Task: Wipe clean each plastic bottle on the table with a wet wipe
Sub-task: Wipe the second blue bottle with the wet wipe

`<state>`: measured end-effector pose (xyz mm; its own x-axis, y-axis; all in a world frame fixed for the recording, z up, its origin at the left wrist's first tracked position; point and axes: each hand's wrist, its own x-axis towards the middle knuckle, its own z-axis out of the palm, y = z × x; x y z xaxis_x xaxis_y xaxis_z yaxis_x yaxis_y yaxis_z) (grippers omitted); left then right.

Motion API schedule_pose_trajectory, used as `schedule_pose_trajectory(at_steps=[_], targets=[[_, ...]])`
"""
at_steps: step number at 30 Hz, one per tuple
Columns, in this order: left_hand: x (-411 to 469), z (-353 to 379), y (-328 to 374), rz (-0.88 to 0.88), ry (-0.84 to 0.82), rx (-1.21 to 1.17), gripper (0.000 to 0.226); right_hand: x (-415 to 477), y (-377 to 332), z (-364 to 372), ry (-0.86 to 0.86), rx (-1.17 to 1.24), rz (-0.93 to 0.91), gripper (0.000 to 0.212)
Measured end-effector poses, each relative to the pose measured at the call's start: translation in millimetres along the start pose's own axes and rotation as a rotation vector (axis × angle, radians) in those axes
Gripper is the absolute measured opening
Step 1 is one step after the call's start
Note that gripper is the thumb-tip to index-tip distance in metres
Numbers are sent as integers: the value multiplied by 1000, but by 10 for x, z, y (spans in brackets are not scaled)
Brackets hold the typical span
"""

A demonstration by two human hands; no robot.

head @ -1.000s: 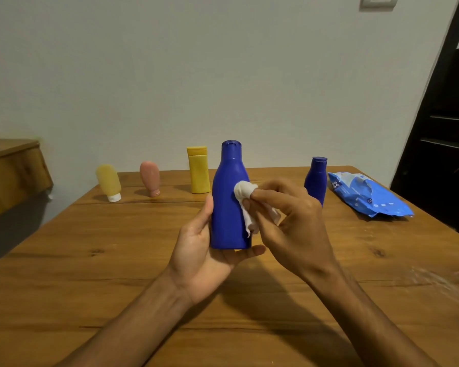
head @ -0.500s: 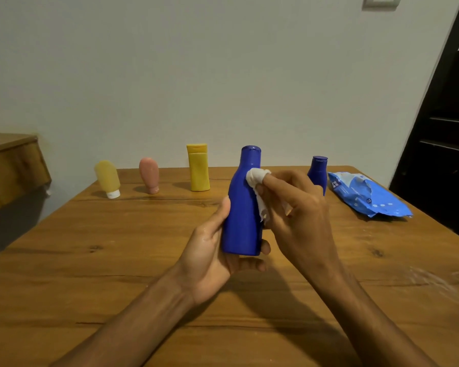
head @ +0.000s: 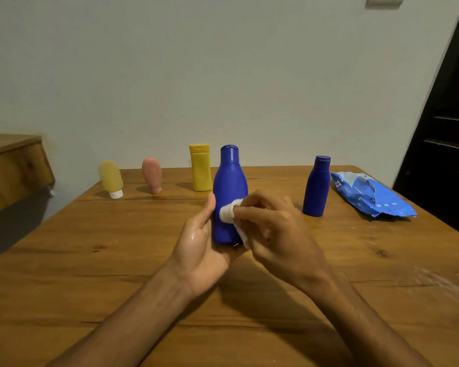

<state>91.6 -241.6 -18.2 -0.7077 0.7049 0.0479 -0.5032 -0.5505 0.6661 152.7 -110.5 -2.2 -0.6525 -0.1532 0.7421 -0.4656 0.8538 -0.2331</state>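
- Two bare hands meet over the near middle of the brown wooden table [head: 64,260]. The left hand [head: 199,250] is cupped palm-up under the base of the tall dark-blue plastic bottle [head: 229,181], with its thumb laid up the bottle's left flank and its fingers mostly hidden behind.
- From the right comes the right hand [head: 278,234], fingers curled and pinching a bunched white wet wipe [head: 228,213]. The wad presses on the front of the bottle's lower body, and a loose tail hangs toward the base.
- Held this way, the tall bottle stands upright with its long axis vertical and its cap on top, and its base rests in the left palm, not on the wood.
- With the wipe low on the body, the shoulder and neck lie straight up that axis from the grip. I judge the right hand must travel upward while the left only steadies or turns.
- Farther right, a small dark-blue plastic bottle [head: 317,186] stands upright on the table, well apart from both hands and nearer the right one.
- Beyond it lies a crumpled blue wet-wipe pack [head: 368,197].
- Along the far edge stand a yellow flat-sided plastic bottle [head: 200,168], a pink rounded tube [head: 152,174] and a pale-yellow rounded tube [head: 110,178] on its white cap, all on the left hand's side.
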Motion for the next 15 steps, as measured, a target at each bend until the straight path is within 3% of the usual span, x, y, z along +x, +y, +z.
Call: schedule_pose_trajectory(at_steps=[5,12,15], targets=[[-10,14,-27,-6,-111,62,50,37,42,-45,197,93,114,39],[-19,-11,-74,-52,-153,215,49,78,97,-84,393,37,126,33],[-20,-9,-111,-58,-177,241,48,93,126,-84,399,17,143,27]])
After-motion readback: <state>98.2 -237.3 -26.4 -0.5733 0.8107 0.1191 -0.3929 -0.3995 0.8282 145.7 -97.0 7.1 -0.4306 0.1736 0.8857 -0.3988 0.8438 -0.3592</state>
